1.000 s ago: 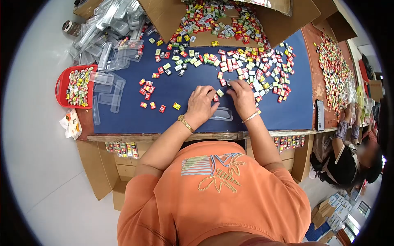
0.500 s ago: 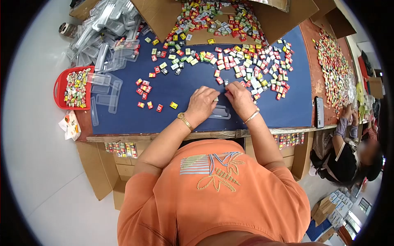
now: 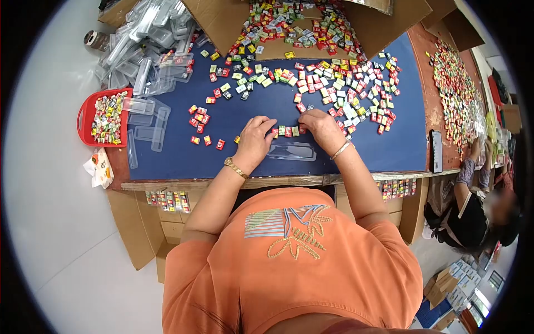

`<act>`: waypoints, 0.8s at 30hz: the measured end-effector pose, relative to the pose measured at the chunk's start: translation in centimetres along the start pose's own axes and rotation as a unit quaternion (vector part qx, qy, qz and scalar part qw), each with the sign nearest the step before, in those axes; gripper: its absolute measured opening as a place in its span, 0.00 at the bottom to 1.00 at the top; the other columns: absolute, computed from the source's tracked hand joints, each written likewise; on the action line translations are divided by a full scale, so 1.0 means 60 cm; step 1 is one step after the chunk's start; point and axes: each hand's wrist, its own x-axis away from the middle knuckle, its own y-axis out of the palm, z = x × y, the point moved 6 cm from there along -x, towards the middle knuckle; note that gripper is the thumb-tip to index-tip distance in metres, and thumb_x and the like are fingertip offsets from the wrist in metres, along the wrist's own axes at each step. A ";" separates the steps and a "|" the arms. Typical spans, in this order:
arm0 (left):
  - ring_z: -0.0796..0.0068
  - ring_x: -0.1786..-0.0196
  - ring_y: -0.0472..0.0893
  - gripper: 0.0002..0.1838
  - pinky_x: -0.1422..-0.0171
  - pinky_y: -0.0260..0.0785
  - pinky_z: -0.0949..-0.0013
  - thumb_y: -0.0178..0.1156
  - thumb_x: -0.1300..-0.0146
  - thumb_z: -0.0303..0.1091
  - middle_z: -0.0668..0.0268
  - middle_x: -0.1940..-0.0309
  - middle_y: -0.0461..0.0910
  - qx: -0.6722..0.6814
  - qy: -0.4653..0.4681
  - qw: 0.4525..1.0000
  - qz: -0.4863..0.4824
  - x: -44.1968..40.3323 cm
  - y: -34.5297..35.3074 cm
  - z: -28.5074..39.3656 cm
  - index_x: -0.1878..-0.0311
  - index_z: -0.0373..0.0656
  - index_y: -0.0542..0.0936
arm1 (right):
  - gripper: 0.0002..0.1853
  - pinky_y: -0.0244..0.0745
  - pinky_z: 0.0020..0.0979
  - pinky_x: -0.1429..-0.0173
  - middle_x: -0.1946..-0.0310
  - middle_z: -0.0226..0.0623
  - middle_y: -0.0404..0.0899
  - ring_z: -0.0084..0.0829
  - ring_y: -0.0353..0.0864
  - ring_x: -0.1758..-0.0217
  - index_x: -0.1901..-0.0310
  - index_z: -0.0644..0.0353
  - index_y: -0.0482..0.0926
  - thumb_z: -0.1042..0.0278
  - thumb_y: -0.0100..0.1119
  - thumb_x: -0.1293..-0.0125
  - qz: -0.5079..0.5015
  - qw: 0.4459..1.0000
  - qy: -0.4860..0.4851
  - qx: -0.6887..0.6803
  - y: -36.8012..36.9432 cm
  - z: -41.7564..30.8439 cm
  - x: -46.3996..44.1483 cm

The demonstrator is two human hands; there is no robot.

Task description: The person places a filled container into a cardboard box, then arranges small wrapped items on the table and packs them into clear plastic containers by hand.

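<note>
A short row of small red and green boxes [image 3: 288, 131] stands on the blue mat [image 3: 183, 162] between my two hands. My left hand [image 3: 256, 139] grips the left end of this row with its fingertips, and my right hand [image 3: 324, 131] grips the right end. Just below the row lies a clear plastic tray [image 3: 292, 151], which looks empty. Many loose small boxes [image 3: 334, 89] are spread behind my right hand. A few red ones [image 3: 198, 118] lie to the left of my left hand.
An open cardboard box [image 3: 217, 25] at the back spills small boxes. Clear plastic cases [image 3: 161, 36] are piled back left, beside a red basket [image 3: 84, 119] of small pieces. A phone [image 3: 435, 151] lies at the right edge. A co-worker [image 3: 464, 214] is at the far right.
My hands have moved apart, my left hand shifting left. A row of small boxes now shows between them, and more of the clear tray is visible.
</note>
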 end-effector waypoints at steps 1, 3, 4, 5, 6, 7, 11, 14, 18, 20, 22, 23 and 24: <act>0.57 0.47 0.80 0.19 0.40 0.75 0.59 0.71 0.43 0.25 0.61 0.50 0.81 0.008 0.004 1.000 -0.005 -0.001 0.001 0.004 0.46 0.42 0.85 | 0.09 0.80 0.39 0.49 0.61 0.41 0.82 0.44 0.82 0.55 0.60 0.59 0.83 0.77 0.66 0.43 0.013 1.000 -0.007 0.003 -0.003 0.000 0.000; 0.56 0.47 0.80 0.19 0.40 0.75 0.59 0.71 0.43 0.25 0.61 0.50 0.81 0.017 0.007 1.000 -0.008 -0.004 0.000 0.008 0.46 0.42 0.85 | 0.10 0.80 0.39 0.48 0.57 0.40 0.82 0.44 0.82 0.52 0.58 0.60 0.83 0.77 0.67 0.43 0.053 0.998 0.017 0.041 -0.026 -0.004 0.000; 0.56 0.48 0.80 0.19 0.40 0.75 0.59 0.71 0.43 0.25 0.61 0.51 0.81 0.011 0.019 1.000 -0.010 -0.004 0.000 0.011 0.47 0.41 0.85 | 0.12 0.80 0.40 0.47 0.54 0.40 0.83 0.43 0.83 0.50 0.56 0.60 0.84 0.76 0.69 0.43 0.092 0.992 0.042 0.078 -0.046 -0.010 -0.001; 0.56 0.48 0.80 0.19 0.41 0.75 0.58 0.71 0.43 0.26 0.60 0.51 0.81 0.004 0.032 0.999 -0.013 -0.003 0.001 0.014 0.47 0.41 0.85 | 0.14 0.79 0.41 0.46 0.53 0.39 0.82 0.44 0.81 0.49 0.55 0.60 0.83 0.77 0.71 0.45 0.079 0.989 0.061 0.112 -0.055 -0.016 -0.008; 0.56 0.48 0.80 0.19 0.41 0.75 0.58 0.71 0.43 0.26 0.60 0.51 0.81 0.004 0.032 0.999 -0.014 -0.003 0.003 0.014 0.47 0.41 0.85 | 0.14 0.79 0.41 0.46 0.53 0.39 0.82 0.44 0.81 0.49 0.55 0.60 0.83 0.77 0.71 0.45 0.079 0.989 0.062 0.112 -0.049 -0.008 -0.007; 0.56 0.48 0.80 0.18 0.41 0.75 0.58 0.71 0.43 0.26 0.60 0.52 0.82 0.001 0.029 0.999 -0.018 -0.005 0.005 0.011 0.47 0.41 0.85 | 0.15 0.78 0.41 0.46 0.55 0.40 0.81 0.45 0.81 0.50 0.55 0.60 0.82 0.77 0.71 0.46 0.053 0.990 0.075 0.107 -0.035 0.010 -0.007; 0.56 0.50 0.82 0.16 0.44 0.76 0.58 0.71 0.43 0.26 0.60 0.54 0.83 -0.016 0.018 1.000 -0.005 -0.007 0.003 0.002 0.49 0.40 0.86 | 0.16 0.79 0.41 0.46 0.59 0.39 0.80 0.44 0.80 0.49 0.55 0.58 0.80 0.77 0.71 0.47 -0.004 0.986 0.121 0.113 -0.029 0.021 0.012; 0.56 0.53 0.83 0.14 0.46 0.77 0.59 0.71 0.42 0.27 0.60 0.56 0.83 -0.006 0.002 1.000 0.019 -0.007 0.013 -0.005 0.51 0.40 0.86 | 0.16 0.79 0.42 0.47 0.58 0.42 0.79 0.47 0.80 0.51 0.56 0.60 0.80 0.80 0.69 0.47 -0.009 0.990 0.126 0.060 -0.029 0.001 0.036; 0.56 0.55 0.84 0.12 0.48 0.78 0.60 0.70 0.41 0.29 0.60 0.57 0.84 0.001 0.021 1.000 0.022 -0.017 0.006 0.015 0.53 0.40 0.87 | 0.16 0.80 0.42 0.49 0.54 0.44 0.79 0.51 0.82 0.54 0.56 0.62 0.79 0.82 0.69 0.46 -0.023 0.990 0.136 -0.042 -0.020 -0.006 0.045; 0.56 0.54 0.84 0.11 0.48 0.78 0.59 0.69 0.40 0.31 0.60 0.57 0.84 -0.040 -0.012 0.996 0.075 -0.036 -0.024 0.005 0.54 0.40 0.87 | 0.14 0.80 0.42 0.50 0.56 0.44 0.80 0.50 0.83 0.54 0.58 0.62 0.80 0.80 0.70 0.46 -0.025 0.985 0.154 -0.074 -0.031 0.009 0.036; 0.56 0.52 0.83 0.11 0.45 0.77 0.58 0.68 0.38 0.31 0.60 0.55 0.83 -0.124 0.004 0.983 0.137 -0.066 -0.053 -0.023 0.53 0.41 0.86 | 0.09 0.80 0.42 0.53 0.60 0.42 0.82 0.47 0.83 0.55 0.62 0.61 0.82 0.76 0.71 0.45 0.006 0.990 0.138 -0.012 -0.061 0.027 0.021; 0.57 0.51 0.82 0.12 0.43 0.76 0.58 0.68 0.39 0.31 0.62 0.53 0.82 -0.171 -0.002 0.974 0.147 -0.083 -0.067 -0.036 0.52 0.41 0.86 | 0.08 0.80 0.42 0.53 0.61 0.41 0.82 0.46 0.83 0.56 0.62 0.60 0.83 0.74 0.70 0.44 0.046 0.985 0.164 0.038 -0.072 0.048 0.016; 0.55 0.50 0.81 0.12 0.42 0.75 0.56 0.68 0.39 0.29 0.60 0.53 0.81 -0.191 -0.023 0.974 0.118 -0.098 -0.060 -0.074 0.52 0.41 0.85 | 0.07 0.79 0.43 0.53 0.62 0.41 0.82 0.46 0.83 0.57 0.63 0.59 0.83 0.73 0.70 0.43 0.087 0.974 0.189 0.090 -0.082 0.067 0.012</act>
